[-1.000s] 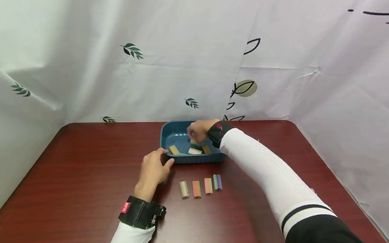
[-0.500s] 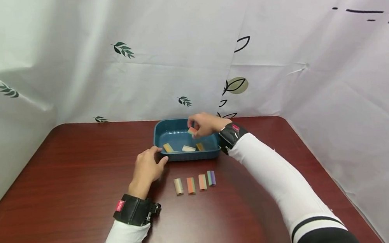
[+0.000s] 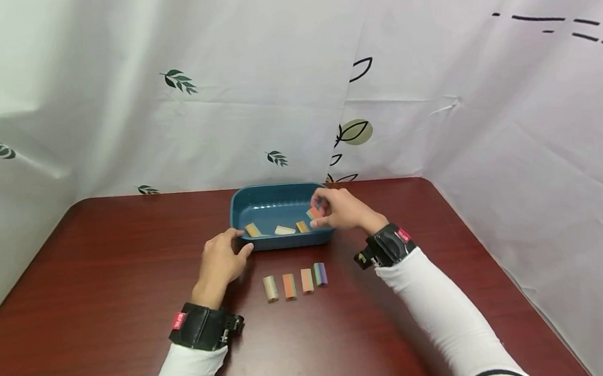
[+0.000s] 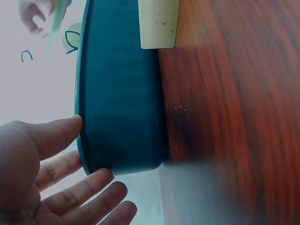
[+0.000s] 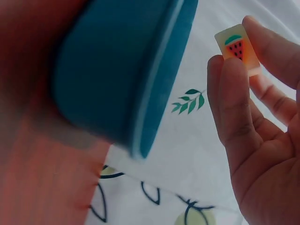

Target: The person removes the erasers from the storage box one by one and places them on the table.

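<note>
My right hand point(image 3: 344, 211) pinches an orange-and-green eraser point(image 3: 313, 213) above the right side of a blue tray point(image 3: 285, 242). In the right wrist view a watermelon slice shows on the end of that eraser point(image 5: 236, 44), between thumb and fingertips. My left hand point(image 3: 220, 259) touches the tray's front left corner; its fingers are spread in the left wrist view. Inside the tray lie a yellow eraser point(image 3: 252, 229), a cream one point(image 3: 284, 230) and another yellow one point(image 3: 302, 226).
Several erasers stand in a row before the tray: pale yellow point(image 3: 270, 288), orange point(image 3: 289, 286), pink point(image 3: 307, 280) and green-purple point(image 3: 320, 274). They are on a reddish-brown table point(image 3: 125, 277). A white patterned curtain point(image 3: 239, 109) hangs behind.
My right hand has picked the orange-and-green eraser up out of the tray and moved it to the tray's right side. The left hand has stayed at the corner. The head view has shifted slightly.
</note>
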`<control>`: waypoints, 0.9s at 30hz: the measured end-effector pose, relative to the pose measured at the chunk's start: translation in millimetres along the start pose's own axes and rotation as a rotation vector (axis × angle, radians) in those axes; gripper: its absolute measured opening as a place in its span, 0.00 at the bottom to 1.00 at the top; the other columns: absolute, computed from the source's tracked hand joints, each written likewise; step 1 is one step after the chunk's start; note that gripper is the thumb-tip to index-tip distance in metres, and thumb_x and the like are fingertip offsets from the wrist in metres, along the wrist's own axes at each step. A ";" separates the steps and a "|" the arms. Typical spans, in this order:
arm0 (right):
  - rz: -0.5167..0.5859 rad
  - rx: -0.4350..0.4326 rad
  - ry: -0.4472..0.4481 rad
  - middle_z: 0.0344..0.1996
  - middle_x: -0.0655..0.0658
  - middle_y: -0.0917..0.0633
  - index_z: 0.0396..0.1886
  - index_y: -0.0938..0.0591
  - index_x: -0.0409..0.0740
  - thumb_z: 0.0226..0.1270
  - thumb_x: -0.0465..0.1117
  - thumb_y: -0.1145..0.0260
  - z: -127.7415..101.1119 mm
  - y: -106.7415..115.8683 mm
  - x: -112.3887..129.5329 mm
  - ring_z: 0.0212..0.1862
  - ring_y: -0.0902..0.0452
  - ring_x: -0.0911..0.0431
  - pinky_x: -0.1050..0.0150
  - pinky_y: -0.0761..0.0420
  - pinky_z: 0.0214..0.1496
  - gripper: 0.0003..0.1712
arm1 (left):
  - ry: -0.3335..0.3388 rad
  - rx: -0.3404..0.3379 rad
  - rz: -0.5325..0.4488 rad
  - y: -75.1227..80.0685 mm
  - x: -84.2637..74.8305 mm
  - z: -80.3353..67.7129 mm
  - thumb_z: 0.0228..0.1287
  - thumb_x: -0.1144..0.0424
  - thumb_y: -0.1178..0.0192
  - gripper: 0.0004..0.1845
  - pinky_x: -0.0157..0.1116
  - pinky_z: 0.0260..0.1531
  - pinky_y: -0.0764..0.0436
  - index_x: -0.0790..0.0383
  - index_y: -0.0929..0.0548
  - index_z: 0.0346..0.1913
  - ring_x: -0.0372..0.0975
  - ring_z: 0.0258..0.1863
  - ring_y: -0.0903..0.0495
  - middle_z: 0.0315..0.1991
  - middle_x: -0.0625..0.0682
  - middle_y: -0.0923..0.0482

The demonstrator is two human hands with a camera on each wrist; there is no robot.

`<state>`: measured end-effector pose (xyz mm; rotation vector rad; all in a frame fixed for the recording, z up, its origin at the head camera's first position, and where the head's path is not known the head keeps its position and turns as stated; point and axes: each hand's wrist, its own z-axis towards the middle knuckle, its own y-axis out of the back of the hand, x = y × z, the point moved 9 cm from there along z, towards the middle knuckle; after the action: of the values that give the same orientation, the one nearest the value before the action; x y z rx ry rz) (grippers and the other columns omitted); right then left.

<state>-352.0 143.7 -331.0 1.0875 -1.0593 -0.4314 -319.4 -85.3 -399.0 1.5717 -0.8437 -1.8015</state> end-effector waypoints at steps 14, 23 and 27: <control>0.313 -0.055 -0.241 0.23 0.45 0.19 0.38 0.25 0.39 0.65 0.38 0.32 -56.8 -29.8 -33.2 0.27 0.18 0.44 0.59 0.21 0.27 0.10 | -0.011 -0.007 0.000 -0.4 0.4 0.6 0.67 0.57 0.39 0.23 0.57 0.58 0.31 0.65 0.24 0.61 0.60 0.60 0.31 0.58 0.67 0.26; 0.345 -0.016 -0.341 0.24 0.44 0.19 0.35 0.24 0.39 0.64 0.36 0.33 -69.5 -51.5 -48.8 0.22 0.19 0.52 0.60 0.18 0.27 0.08 | -0.014 -0.011 0.006 -1.1 0.6 1.5 0.67 0.57 0.38 0.23 0.56 0.58 0.31 0.65 0.24 0.61 0.60 0.60 0.30 0.58 0.66 0.25; 0.323 -0.029 -0.350 0.21 0.45 0.19 0.32 0.24 0.40 0.62 0.35 0.31 -69.7 -56.8 -52.5 0.20 0.20 0.54 0.61 0.19 0.25 0.08 | -0.020 -0.010 0.005 -1.9 0.2 1.3 0.67 0.57 0.39 0.23 0.57 0.58 0.31 0.65 0.24 0.61 0.60 0.60 0.31 0.59 0.66 0.26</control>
<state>-305.8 192.4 -410.7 0.8100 -1.5064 -0.3822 -320.7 -84.3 -400.5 1.5461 -0.8455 -1.8183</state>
